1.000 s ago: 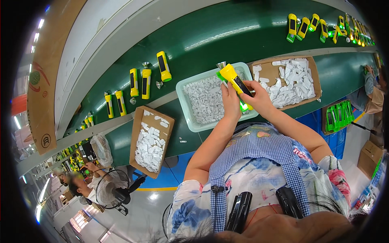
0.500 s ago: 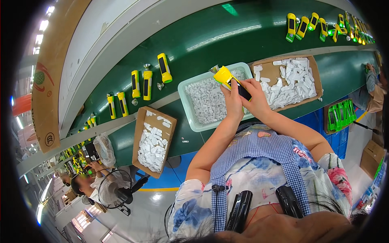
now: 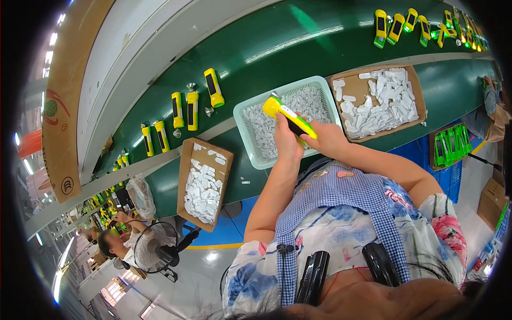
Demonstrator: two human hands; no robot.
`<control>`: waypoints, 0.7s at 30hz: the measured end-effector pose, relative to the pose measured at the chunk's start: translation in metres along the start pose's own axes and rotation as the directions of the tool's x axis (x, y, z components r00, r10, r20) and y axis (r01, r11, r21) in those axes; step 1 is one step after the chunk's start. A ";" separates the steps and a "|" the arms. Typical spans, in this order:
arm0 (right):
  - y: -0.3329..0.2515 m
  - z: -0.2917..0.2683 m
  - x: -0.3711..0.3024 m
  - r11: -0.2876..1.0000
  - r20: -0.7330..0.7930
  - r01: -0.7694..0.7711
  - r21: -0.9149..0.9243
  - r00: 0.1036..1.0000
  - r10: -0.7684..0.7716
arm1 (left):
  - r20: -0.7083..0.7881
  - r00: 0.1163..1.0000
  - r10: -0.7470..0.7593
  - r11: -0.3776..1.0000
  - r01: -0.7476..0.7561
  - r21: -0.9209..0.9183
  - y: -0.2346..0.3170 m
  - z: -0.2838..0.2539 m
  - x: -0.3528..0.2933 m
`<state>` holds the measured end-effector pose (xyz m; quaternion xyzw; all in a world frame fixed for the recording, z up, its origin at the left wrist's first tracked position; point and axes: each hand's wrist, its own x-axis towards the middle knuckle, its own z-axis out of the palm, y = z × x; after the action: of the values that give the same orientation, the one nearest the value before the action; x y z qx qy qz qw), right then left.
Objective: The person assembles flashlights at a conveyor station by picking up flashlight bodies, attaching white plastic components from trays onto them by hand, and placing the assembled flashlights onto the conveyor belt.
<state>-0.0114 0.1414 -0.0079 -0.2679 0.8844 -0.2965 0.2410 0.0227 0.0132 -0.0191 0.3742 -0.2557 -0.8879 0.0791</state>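
Observation:
A yellow flashlight [image 3: 288, 116] with a dark panel and some green is held slantwise over the pale green basket [image 3: 335, 101]. My left hand [image 3: 288, 141] is closed around its middle from below. At its lower right end, my right hand [image 3: 329, 140] grips it with the fingers bent; some fingertips are hidden. The basket under my hands contains many small whitish pieces [image 3: 256, 130]. To its right, a cardboard tray [image 3: 421, 101] is filled with white oblong plastic pieces [image 3: 384, 101].
Another cardboard tray [image 3: 184, 165] of white pieces sits at left. Several flashlights [image 3: 214, 88] lie on the green bench [image 3: 256, 69], with more at the far right. A fan [image 3: 157, 248] and another person [image 3: 125, 240] are at lower left. Green parts fill a box [image 3: 450, 145] at right.
The flashlight has come slightly lower and nearer and turned, now showing a narrower side. Both my hands moved down and left with it.

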 end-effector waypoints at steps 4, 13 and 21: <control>0.000 0.005 0.012 0.986 0.368 0.146 0.081 0.915 -0.165 | -0.080 0.985 0.153 0.966 -0.132 0.223 0.016 -0.039 0.003; 0.058 0.051 0.090 0.825 -0.027 0.205 -0.527 0.966 -0.257 | 0.063 0.995 -0.076 0.991 0.068 0.118 0.058 -0.053 -0.011; 0.070 0.048 0.092 0.891 0.010 0.266 -0.369 0.959 -0.283 | 0.108 0.994 -0.008 0.985 -0.011 0.174 0.056 -0.043 -0.010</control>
<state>-0.0747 0.1130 -0.1128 -0.4236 0.8825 -0.1632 0.1229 0.0577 -0.0487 -0.0091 0.3309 -0.3367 -0.8809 0.0329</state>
